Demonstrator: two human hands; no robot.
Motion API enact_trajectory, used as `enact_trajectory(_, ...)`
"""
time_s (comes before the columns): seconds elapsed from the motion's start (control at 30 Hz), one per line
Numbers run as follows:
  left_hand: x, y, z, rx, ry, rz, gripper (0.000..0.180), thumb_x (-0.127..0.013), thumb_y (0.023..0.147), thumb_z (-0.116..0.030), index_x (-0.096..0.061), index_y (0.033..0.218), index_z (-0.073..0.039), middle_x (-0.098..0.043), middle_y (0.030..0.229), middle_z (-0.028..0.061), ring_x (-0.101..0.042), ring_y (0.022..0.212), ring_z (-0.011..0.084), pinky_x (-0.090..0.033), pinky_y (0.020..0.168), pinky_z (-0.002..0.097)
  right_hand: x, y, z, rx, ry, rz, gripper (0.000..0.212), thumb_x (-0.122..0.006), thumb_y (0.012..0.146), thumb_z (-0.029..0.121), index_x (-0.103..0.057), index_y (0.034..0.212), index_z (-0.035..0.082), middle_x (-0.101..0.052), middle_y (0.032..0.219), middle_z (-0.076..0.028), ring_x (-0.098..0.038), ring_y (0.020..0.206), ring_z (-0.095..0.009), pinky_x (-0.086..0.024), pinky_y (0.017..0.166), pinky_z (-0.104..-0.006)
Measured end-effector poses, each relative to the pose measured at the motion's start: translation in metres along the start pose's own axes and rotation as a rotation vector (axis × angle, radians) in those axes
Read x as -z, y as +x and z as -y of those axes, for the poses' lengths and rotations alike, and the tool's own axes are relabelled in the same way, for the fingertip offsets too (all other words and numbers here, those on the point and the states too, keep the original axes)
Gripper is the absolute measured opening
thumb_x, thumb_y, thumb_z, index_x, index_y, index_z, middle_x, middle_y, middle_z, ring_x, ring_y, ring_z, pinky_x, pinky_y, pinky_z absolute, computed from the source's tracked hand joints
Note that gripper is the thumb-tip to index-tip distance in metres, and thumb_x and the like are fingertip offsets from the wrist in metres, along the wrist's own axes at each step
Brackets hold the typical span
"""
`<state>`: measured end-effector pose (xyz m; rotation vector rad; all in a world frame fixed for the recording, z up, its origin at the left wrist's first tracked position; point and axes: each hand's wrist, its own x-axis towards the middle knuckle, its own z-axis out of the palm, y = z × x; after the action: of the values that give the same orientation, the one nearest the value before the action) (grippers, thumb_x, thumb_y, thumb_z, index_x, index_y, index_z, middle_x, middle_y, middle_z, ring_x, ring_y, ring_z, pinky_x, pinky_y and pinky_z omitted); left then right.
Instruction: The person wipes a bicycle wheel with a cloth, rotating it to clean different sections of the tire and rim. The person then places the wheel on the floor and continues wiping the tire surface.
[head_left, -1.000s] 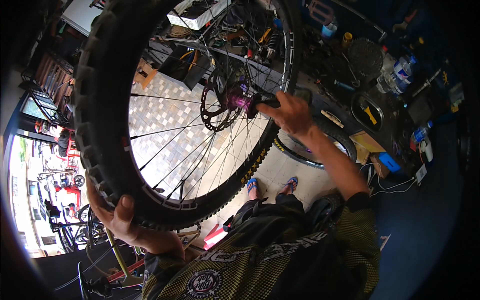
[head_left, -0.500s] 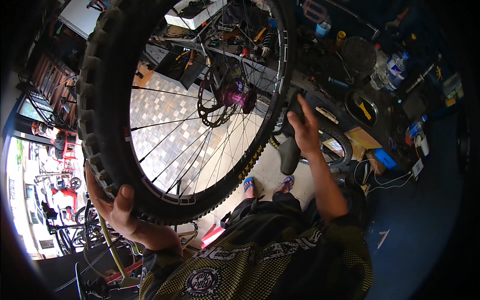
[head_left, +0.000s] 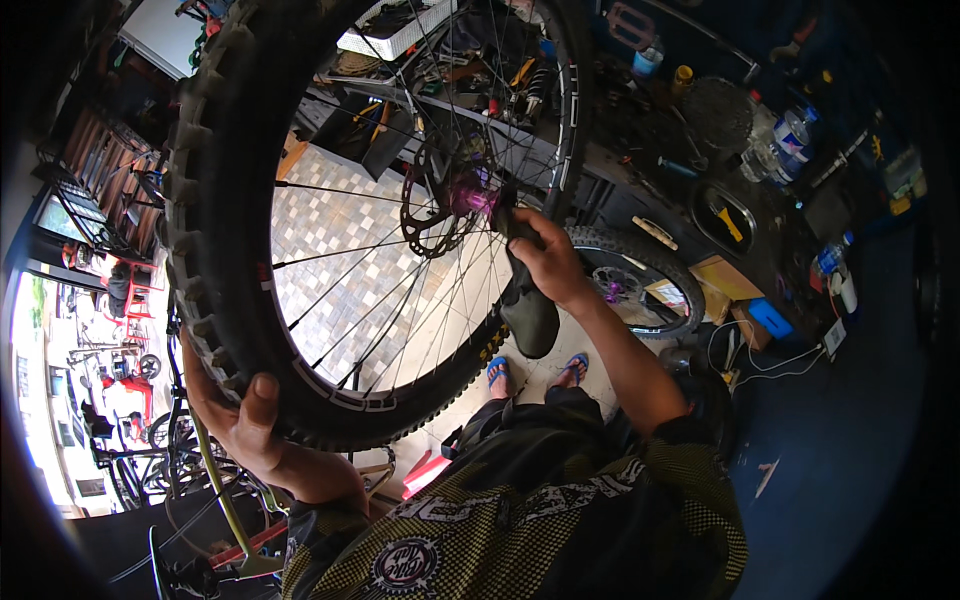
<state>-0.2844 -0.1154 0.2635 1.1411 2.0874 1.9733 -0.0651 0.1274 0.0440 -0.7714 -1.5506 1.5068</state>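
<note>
A bicycle wheel (head_left: pixel 340 402) with a black knobbly tyre stands upright and tilted in front of me. My left hand (head_left: pixel 245 420) grips its tyre at the lower left, thumb on the near side. At the wheel's centre are a purple hub (head_left: pixel 472 192) and a disc brake rotor (head_left: pixel 425 235). My right hand (head_left: pixel 548 258) is closed on a dark cloth (head_left: pixel 530 315), its fingertips and the cloth's upper part up against the hub's end. The rest of the cloth hangs down in front of the rim.
A cluttered workbench (head_left: pixel 640 180) runs along the far side, with plastic bottles (head_left: pixel 790 135), a dark tray (head_left: pixel 722 215) and a white basket (head_left: pixel 405 30). A second wheel (head_left: pixel 665 290) leans below it. Bicycles (head_left: pixel 130 465) stand at the left; cables (head_left: pixel 775 375) trail at the right.
My right hand has moved left with the cloth, from beside the tyre to the hub. The wheel has shifted slightly right, with my left hand still on its tyre.
</note>
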Motion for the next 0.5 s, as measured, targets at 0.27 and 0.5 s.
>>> enact_trajectory(0.27, 0.003, -0.009, -0.001, 0.032, 0.011, -0.038, 0.101, -0.083, 0.069, -0.029, -0.039, 0.151, 0.010, -0.057, 0.138, 0.0214, -0.059, 0.123, 0.0288, -0.041, 0.109, 0.0393, 0.032, 0.002, 0.037, 0.511, -1.260, -0.017, 0.039, -0.067, 0.089, 0.005, -0.071, 0.125, 0.018, -0.065, 0.096, -0.009, -0.071, 0.082, -0.026, -0.057, 0.064, -0.0348)
enact_trajectory(0.5, -0.003, -0.013, -0.007, 0.022, -0.003, -0.074, 0.100, -0.082, 0.069, -0.029, -0.040, 0.151, 0.010, -0.055, 0.141, 0.0221, -0.057, 0.126, 0.0295, -0.040, 0.110, 0.0397, 0.002, -0.030, 0.004, -0.368, 1.040, 0.088, 0.035, -0.054, 0.102, 0.027, -0.063, 0.126, 0.003, -0.055, 0.078, 0.000, -0.051, 0.067, -0.010, -0.044, 0.065, -0.0239)
